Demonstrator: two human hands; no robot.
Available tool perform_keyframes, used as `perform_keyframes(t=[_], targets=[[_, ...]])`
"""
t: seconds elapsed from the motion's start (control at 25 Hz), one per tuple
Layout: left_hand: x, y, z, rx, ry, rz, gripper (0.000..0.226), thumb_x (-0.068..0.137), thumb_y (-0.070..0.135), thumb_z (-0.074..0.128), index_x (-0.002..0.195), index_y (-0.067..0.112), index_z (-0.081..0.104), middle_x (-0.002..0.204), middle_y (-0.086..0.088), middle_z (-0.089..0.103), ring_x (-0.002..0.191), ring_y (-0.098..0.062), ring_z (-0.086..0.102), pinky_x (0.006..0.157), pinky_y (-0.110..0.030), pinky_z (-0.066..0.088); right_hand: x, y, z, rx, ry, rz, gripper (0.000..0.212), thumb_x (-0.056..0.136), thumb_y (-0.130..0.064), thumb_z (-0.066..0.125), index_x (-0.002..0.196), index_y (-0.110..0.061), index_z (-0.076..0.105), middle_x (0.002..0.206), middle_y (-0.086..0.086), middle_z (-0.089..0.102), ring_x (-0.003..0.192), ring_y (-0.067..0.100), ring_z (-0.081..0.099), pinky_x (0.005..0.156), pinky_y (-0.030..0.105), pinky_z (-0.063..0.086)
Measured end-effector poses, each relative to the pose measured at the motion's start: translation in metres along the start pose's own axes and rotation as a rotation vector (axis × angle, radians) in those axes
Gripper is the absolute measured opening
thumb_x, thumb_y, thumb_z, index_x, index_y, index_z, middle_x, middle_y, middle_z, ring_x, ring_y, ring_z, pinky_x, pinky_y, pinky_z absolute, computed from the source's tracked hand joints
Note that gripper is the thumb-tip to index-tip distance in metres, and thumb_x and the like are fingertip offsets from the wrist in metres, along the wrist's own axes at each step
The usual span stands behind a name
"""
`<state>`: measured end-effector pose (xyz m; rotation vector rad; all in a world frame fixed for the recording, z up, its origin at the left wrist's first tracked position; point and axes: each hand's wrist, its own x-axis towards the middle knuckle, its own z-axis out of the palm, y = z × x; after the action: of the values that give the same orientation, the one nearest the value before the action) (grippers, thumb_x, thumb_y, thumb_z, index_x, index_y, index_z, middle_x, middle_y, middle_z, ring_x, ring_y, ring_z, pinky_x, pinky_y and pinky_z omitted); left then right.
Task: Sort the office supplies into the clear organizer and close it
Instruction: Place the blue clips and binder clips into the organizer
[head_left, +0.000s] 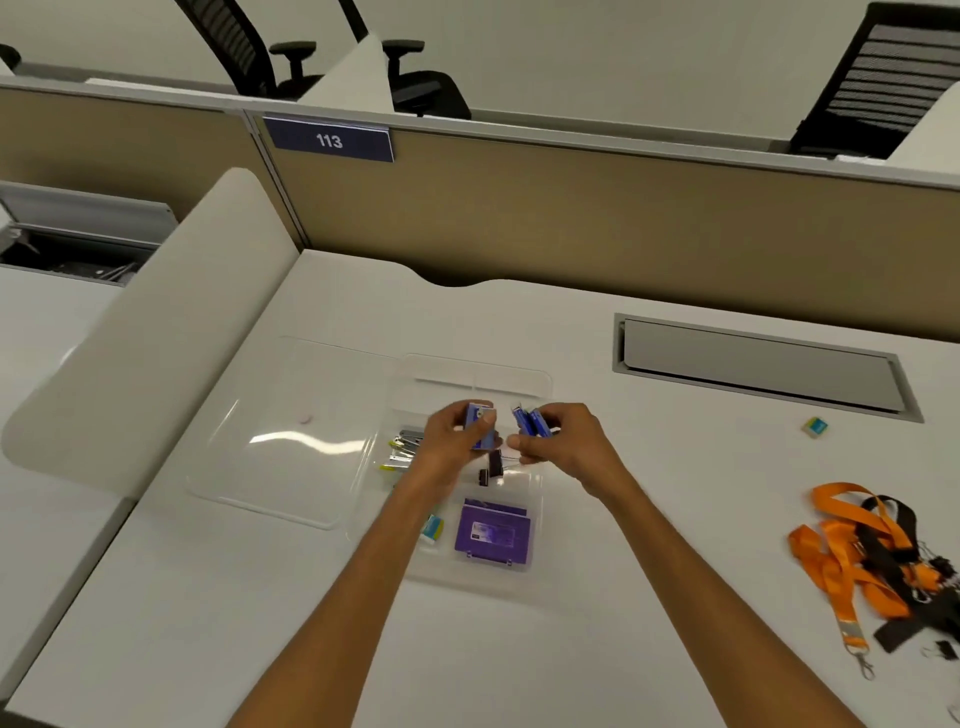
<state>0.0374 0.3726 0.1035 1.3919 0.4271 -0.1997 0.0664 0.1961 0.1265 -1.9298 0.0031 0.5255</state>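
Your left hand (457, 441) grips a small blue box (480, 421) and your right hand (561, 447) pinches two more blue boxes (530, 422). Both sets of fingers are curled round their load, above the middle of the clear organizer (540, 379). The lid (280, 431) lies flat at the organizer's left. Directly beneath your hands sit the black binder clips (492, 467) (loose, easy to bury). Let go carelessly and the boxes may land in the wrong compartment, or stand too tall for the lid to shut. An eraser (814, 427) and lanyards (857, 551) lie well right of the organizer; overlook them and the sorting is incomplete.
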Motion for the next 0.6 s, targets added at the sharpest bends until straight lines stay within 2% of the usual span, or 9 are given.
perform_keyframes(t=[0.08, 0.16, 0.24, 0.32, 0.44, 0.52, 0.6], targets=[[0.024, 0.014, -0.026, 0.168, 0.069, 0.107, 0.025, 0.084, 0.017, 0.074, 0.105, 0.005, 0.068, 0.093, -0.012, 0.068, 0.083, -0.031, 0.067, 0.077, -0.038, 0.06, 0.023, -0.012, 0.013, -0.043, 0.003, -0.016, 0.037, 0.073, -0.018, 0.085, 0.103, -0.003, 0.069, 0.095, 0.009, 0.07, 0.07, 0.018, 0.073, 0.058, 0.014, 0.054], [0.051, 0.026, -0.049, 0.478, 0.15, 0.206, 0.027, 0.075, 0.02, 0.081, 0.097, 0.008, 0.071, 0.087, -0.003, 0.069, 0.075, -0.019, 0.065, 0.072, -0.03, 0.056, 0.048, -0.024, 0.028, -0.121, -0.006, -0.022, 0.037, 0.072, -0.017, 0.086, 0.1, 0.0, 0.069, 0.093, 0.014, 0.071, 0.07, 0.022, 0.073, 0.059, 0.018, 0.057], [0.077, 0.036, -0.067, 0.751, 0.173, 0.272, 0.029, 0.07, 0.022, 0.085, 0.093, 0.011, 0.071, 0.083, 0.002, 0.068, 0.074, -0.014, 0.061, 0.071, -0.027, 0.051, 0.073, -0.032, 0.043, -0.238, -0.014, -0.015, 0.039, 0.07, -0.02, 0.087, 0.098, 0.0, 0.07, 0.085, 0.013, 0.07, 0.063, 0.022, 0.071, 0.058, 0.024, 0.06], [0.099, 0.04, -0.08, 1.032, 0.092, 0.337, 0.031, 0.07, 0.026, 0.084, 0.095, 0.013, 0.071, 0.087, -0.002, 0.071, 0.084, -0.02, 0.062, 0.078, -0.033, 0.05, 0.094, -0.037, 0.058, -0.344, -0.017, -0.016, 0.043, 0.068, -0.025, 0.088, 0.099, -0.001, 0.07, 0.08, 0.01, 0.068, 0.057, 0.022, 0.069, 0.057, 0.029, 0.061], [0.114, 0.038, -0.087, 1.557, -0.043, 0.455, 0.03, 0.079, 0.035, 0.075, 0.105, 0.021, 0.071, 0.097, -0.005, 0.071, 0.102, -0.023, 0.054, 0.087, -0.036, 0.037, 0.115, -0.037, 0.076, -0.454, -0.021, -0.027, 0.047, 0.066, -0.029, 0.09, 0.1, -0.003, 0.07, 0.08, 0.012, 0.069, 0.06, 0.027, 0.07, 0.053, 0.035, 0.061], [0.119, 0.034, -0.092, 1.719, -0.064, 0.481, 0.029, 0.084, 0.038, 0.069, 0.11, 0.026, 0.069, 0.099, -0.004, 0.069, 0.107, -0.023, 0.049, 0.088, -0.037, 0.031, 0.125, -0.035, 0.085, -0.526, -0.018, -0.039, 0.048, 0.065, -0.033, 0.089, 0.099, -0.005, 0.071, 0.08, 0.013, 0.071, 0.06, 0.028, 0.07, 0.053, 0.037, 0.061], [0.122, 0.027, -0.098, 1.747, -0.069, 0.461, 0.031, 0.084, 0.04, 0.068, 0.113, 0.028, 0.068, 0.098, -0.003, 0.067, 0.109, -0.022, 0.046, 0.088, -0.038, 0.029, 0.131, -0.033, 0.091, -0.592, -0.02, -0.042, 0.048, 0.065, -0.037, 0.088, 0.098, -0.005, 0.072, 0.083, 0.014, 0.072, 0.061, 0.027, 0.067, 0.056, 0.036, 0.059]])
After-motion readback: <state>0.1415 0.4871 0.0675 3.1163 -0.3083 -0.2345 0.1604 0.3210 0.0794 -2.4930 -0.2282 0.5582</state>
